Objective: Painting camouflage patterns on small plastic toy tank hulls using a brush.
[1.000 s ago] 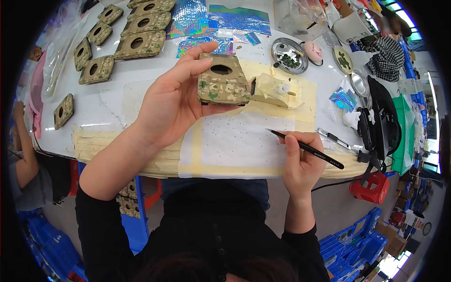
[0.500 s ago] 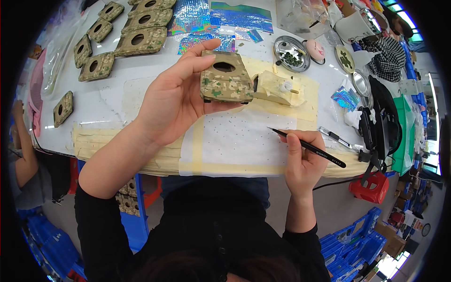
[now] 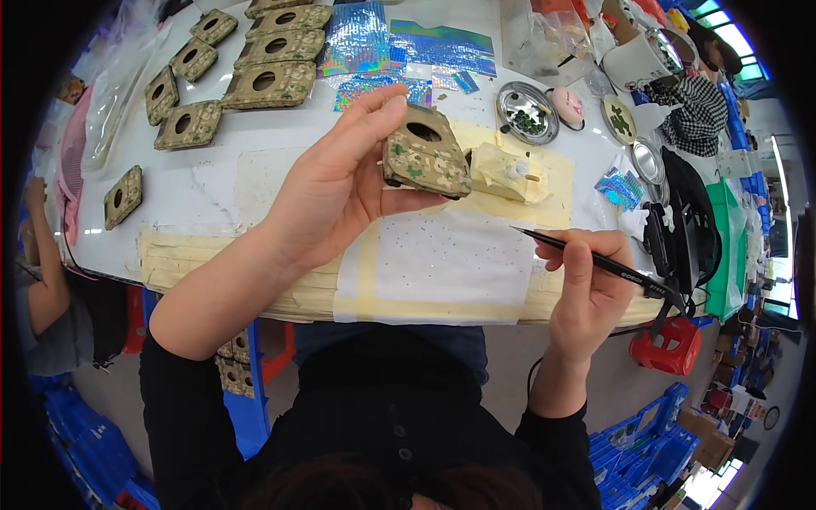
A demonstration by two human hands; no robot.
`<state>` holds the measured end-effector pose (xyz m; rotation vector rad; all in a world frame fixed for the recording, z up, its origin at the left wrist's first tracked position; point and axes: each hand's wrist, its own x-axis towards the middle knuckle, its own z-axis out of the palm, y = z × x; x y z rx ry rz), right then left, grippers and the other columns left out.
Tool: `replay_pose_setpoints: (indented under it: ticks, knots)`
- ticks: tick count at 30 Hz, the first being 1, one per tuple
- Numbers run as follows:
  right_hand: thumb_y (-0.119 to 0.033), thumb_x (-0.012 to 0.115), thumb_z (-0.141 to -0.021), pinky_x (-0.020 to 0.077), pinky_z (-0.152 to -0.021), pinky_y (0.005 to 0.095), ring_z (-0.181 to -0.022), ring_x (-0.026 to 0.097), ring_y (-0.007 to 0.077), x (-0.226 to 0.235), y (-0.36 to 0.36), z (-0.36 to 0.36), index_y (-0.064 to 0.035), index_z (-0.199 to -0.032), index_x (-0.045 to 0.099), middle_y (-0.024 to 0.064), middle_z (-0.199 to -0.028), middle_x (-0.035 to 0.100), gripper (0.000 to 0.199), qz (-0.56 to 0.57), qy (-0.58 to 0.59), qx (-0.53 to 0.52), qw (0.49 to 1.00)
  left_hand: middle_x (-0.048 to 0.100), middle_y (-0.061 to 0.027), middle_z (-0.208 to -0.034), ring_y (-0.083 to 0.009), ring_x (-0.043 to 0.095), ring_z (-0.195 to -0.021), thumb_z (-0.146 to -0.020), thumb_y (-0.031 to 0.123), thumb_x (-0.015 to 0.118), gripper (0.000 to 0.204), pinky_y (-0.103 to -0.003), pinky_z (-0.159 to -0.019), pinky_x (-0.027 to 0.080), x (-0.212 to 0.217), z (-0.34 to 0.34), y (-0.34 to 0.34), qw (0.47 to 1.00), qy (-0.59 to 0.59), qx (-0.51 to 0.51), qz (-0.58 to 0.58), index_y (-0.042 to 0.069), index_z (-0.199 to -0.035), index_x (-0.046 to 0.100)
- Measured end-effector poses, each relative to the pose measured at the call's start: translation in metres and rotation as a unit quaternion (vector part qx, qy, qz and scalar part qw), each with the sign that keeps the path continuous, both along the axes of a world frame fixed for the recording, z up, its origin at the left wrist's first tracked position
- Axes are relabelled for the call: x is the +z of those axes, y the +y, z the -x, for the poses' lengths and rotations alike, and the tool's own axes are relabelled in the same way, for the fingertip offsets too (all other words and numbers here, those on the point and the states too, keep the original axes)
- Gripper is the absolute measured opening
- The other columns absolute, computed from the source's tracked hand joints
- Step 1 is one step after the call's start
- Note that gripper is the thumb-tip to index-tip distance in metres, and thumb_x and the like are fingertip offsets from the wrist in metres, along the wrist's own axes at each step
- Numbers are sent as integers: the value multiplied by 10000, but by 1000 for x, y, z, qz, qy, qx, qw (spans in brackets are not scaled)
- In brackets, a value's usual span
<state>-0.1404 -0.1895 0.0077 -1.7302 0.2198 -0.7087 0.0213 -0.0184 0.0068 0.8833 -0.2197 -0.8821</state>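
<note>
The left hand (image 3: 340,191) holds a square block (image 3: 422,153) up above the desk (image 3: 221,183). The block is tan with green spots and has a round hole in it. The thumb is under it and the fingers are on its far side, so the grip is closed around the block.

The right hand (image 3: 586,285) is near the front edge of the desk, on the right. Its grip is tight on a thin black pen (image 3: 595,259). The tip of the pen points left, over a white sheet (image 3: 442,259) with tiny dots on it. Yellow tape runs around the sheet and along the front edge. The space on the sheet between the two hands is open.

Just behind the block lies a pale yellow lump (image 3: 501,170) with a small stick in it.

A round metal dish (image 3: 527,112) farther back holds small dark green bits. More square blocks (image 3: 268,85) with holes lie in a group at the far left. Shiny rainbow sheets (image 3: 425,47) lie flat at the far middle. A red stool (image 3: 671,348) stands on the floor below the right edge.
</note>
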Motion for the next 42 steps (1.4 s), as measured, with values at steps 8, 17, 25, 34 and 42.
replay_pose_setpoints:
  ticks: [8, 17, 25, 34, 42]
  knots:
    - [-81, 553, -906, 529, -616, 242, -712, 651, 174, 54, 13, -48, 46, -895, 500, 149, -822, 623, 138, 25, -71, 143, 987, 540, -115, -1202, -199, 619, -995, -979, 388, 354, 465, -308, -781, 565, 6, 1, 2, 999, 18, -31, 9, 121, -1360, 325]
    - [-54, 585, -888, 523, -660, 219, -738, 627, 115, 56, 20, -75, 39, -874, 550, 78, -807, 600, 100, 40, -35, 196, 979, 565, -68, -1146, -173, 616, -987, -971, 411, 371, 452, -315, -778, 558, 13, 4, 4, 999, 28, -27, 5, 135, -1329, 361]
    - [-45, 592, -882, 515, -649, 215, -723, 618, 109, 53, 21, -76, 40, -877, 560, 75, -804, 597, 91, 49, -30, 202, 978, 579, -75, -1123, -182, 619, -985, -972, 412, 369, 458, -314, -768, 559, 12, 3, 6, 999, 23, -30, -4, 129, -1331, 348]
    - [-39, 599, -876, 508, -644, 213, -712, 612, 108, 52, 20, -77, 42, -875, 569, 69, -800, 591, 87, 64, -28, 199, 977, 581, -91, -1134, -205, 631, -966, -976, 400, 364, 463, -317, -767, 557, 14, 2, 6, 999, 24, -40, 5, 127, -1348, 330]
    - [-38, 609, -870, 501, -640, 210, -713, 606, 105, 51, 21, -77, 42, -869, 574, 68, -800, 586, 87, 70, -31, 196, 978, 579, -103, -1136, -212, 631, -967, -979, 395, 355, 465, -328, -778, 556, 11, 2, 6, 999, 27, -38, 7, 120, -1352, 320]
